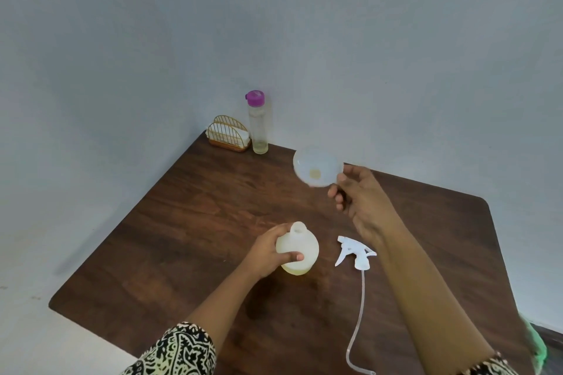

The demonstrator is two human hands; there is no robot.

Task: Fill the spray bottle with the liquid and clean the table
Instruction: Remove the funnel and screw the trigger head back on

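A translucent white spray bottle (300, 248) stands upright with its neck uncapped on the dark wooden table (182, 222); pale yellow liquid shows near its base. My left hand (269, 251) grips its left side. My right hand (358, 201) holds a white funnel (316, 167) by its rim, lifted above the table to the bottle's far right, its mouth facing me. The white trigger spray head (355, 251) with its long dip tube (356, 323) lies on the table right of the bottle.
A tall clear bottle with a purple cap (258, 123) and a little liquid at its bottom stands at the table's far corner, beside a gold wire napkin holder (228, 134). Something green (537, 344) shows at the right edge. Grey walls close in behind.
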